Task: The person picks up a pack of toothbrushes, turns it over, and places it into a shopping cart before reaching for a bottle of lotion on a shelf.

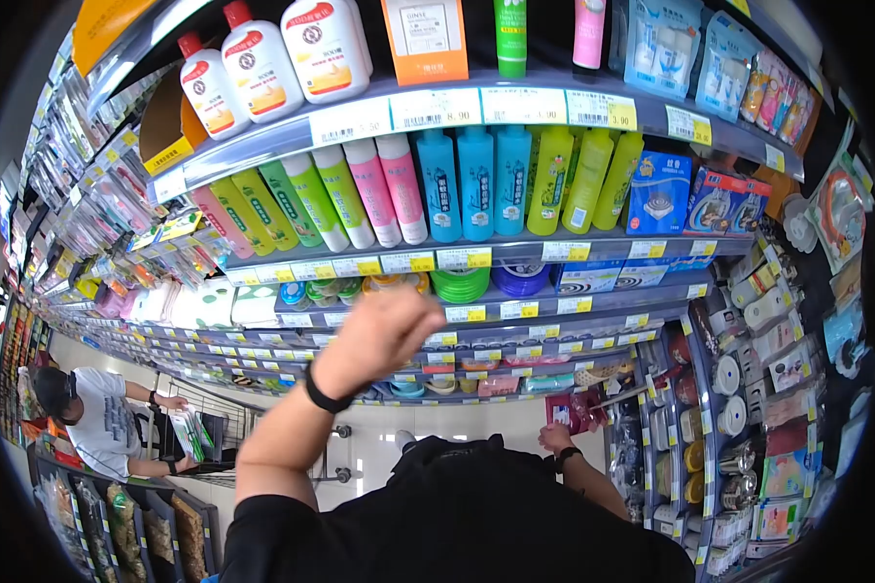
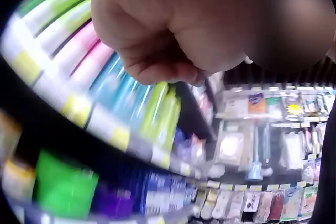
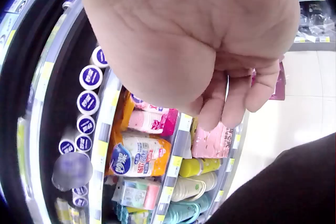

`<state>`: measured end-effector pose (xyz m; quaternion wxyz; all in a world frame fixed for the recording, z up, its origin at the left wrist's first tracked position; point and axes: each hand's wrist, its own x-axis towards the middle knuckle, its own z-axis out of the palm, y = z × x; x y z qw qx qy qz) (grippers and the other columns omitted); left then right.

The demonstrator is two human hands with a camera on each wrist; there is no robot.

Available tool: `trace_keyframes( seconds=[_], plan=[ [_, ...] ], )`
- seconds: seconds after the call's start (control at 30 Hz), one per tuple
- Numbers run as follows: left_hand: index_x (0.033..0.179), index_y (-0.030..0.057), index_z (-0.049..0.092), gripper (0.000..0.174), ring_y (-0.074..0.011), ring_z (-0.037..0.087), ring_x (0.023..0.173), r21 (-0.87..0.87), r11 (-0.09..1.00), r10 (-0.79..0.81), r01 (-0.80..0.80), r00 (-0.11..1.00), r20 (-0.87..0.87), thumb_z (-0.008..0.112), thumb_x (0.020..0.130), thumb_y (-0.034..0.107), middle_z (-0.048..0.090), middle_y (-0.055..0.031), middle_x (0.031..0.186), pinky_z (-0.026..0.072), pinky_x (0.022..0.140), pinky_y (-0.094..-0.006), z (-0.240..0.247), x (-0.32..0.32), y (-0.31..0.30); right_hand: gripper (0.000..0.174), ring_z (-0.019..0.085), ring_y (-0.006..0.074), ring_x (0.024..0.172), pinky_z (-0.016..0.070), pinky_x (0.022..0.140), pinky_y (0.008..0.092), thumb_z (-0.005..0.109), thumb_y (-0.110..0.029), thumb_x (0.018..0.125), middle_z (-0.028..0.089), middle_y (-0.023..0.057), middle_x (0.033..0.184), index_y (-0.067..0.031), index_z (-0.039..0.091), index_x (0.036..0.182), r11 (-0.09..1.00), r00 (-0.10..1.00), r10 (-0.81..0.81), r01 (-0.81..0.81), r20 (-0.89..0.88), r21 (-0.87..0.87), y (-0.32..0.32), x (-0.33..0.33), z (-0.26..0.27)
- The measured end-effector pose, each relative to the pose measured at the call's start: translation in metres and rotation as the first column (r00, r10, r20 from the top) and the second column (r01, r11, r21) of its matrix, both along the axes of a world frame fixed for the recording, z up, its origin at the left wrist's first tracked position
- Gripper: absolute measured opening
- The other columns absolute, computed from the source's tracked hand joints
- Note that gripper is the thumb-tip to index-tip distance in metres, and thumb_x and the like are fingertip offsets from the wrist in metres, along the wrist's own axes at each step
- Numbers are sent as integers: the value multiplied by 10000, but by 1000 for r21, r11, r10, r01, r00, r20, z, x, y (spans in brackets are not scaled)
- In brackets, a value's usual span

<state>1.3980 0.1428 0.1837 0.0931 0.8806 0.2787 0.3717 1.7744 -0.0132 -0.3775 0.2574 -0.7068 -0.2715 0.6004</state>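
Tag (image 1: 436, 111) reads 8.90 beyond curled left fingers (image 2: 157, 73).

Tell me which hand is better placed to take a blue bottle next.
Left, most likely. The left hand is raised, and its wrist view shows the blue bottles close by; the right hand hangs low, near a dark pink package.

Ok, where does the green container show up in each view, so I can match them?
Head: near the middle, on the shelf below the blue bottles; green container.
Left wrist: lower left.
Right wrist: not in it.
Landmark shared by head and left wrist only: the purple container just to its right.
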Motion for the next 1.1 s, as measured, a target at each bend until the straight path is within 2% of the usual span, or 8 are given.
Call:
trace_keyframes(
  seconds=[0.07, 0.13, 0.23, 0.33, 0.37, 0.5, 0.57, 1.1],
  plan=[
    [774, 9, 569, 240, -393, 558, 653, -361, 931, 47, -62, 998, -49, 624, 926, 187, 552, -181, 692, 442, 585, -423, -84, 1, -1, 152, 549, 145, 471, 364, 384, 273, 580, -120, 903, 571, 62, 606, -2, 623, 818, 993, 990, -117, 114, -81, -44, -5, 5, -1],
    [718, 5, 543, 360, -419, 527, 627, -411, 900, 119, -147, 989, -93, 594, 952, 274, 528, -216, 659, 416, 554, -449, -176, -11, -6, 262, 488, 134, 438, 346, 387, 277, 554, -233, 959, 516, 33, 576, -5, 643, 867, 996, 998, -70, 69, -8, -65, -9, 10, 7],
    [689, -39, 599, 518, -483, 544, 678, -657, 574, 414, -489, 865, -283, 559, 962, 399, 554, -264, 648, 438, 574, -477, -290, -39, -43, 412, 427, 119, 420, 325, 391, 289, 530, -388, 982, 481, 9, 560, -14, 649, 858, 991, 998, -23, 32, 66, -127, -12, 12, 23],
    [777, -21, 678, 542, -457, 626, 839, -714, 246, 500, -655, 717, -486, 480, 956, 452, 639, -284, 812, 488, 760, -503, -373, -86, -105, 471, 447, 141, 418, 352, 399, 326, 572, -466, 936, 477, 5, 535, -38, 605, 743, 992, 988, 63, -46, 145, -117, -8, 14, 20],
    [823, -5, 706, 482, -448, 634, 903, -671, 201, 460, -714, 674, -579, 520, 908, 432, 660, -270, 874, 503, 818, -492, -457, -128, -133, 458, 475, 176, 425, 372, 409, 350, 603, -442, 916, 490, 32, 538, -18, 602, 744, 992, 974, 99, -81, 205, -96, -4, 11, 27],
    [914, 23, 735, 383, -393, 647, 1018, -562, -192, 486, -804, 419, -767, 662, 788, 377, 692, -230, 1016, 500, 924, -434, -506, -197, -235, 267, 466, 151, 448, 348, 404, 325, 618, -310, 848, 474, 6, 569, -56, 599, 765, 981, 961, 184, -165, 206, -104, 19, -2, 36],
    [890, 26, 731, 357, -378, 656, 995, -603, -264, 488, -753, 435, -757, 666, 784, 360, 698, -218, 998, 508, 900, -430, -500, -208, -256, 239, 465, 146, 456, 348, 412, 322, 618, -284, 830, 479, 7, 576, -54, 600, 766, 974, 954, 210, -187, 212, -127, 28, -12, 42],
    [768, 23, 553, 202, -369, 638, 762, -834, 40, 757, -551, 561, -335, 661, 742, 192, 633, -196, 740, 501, 701, -428, -457, -254, -247, 111, 573, 183, 511, 447, 463, 322, 616, -108, 741, 580, 89, 611, 2, 606, 754, 891, 851, 449, -448, 271, -68, 70, -140, 55]
  ],
)
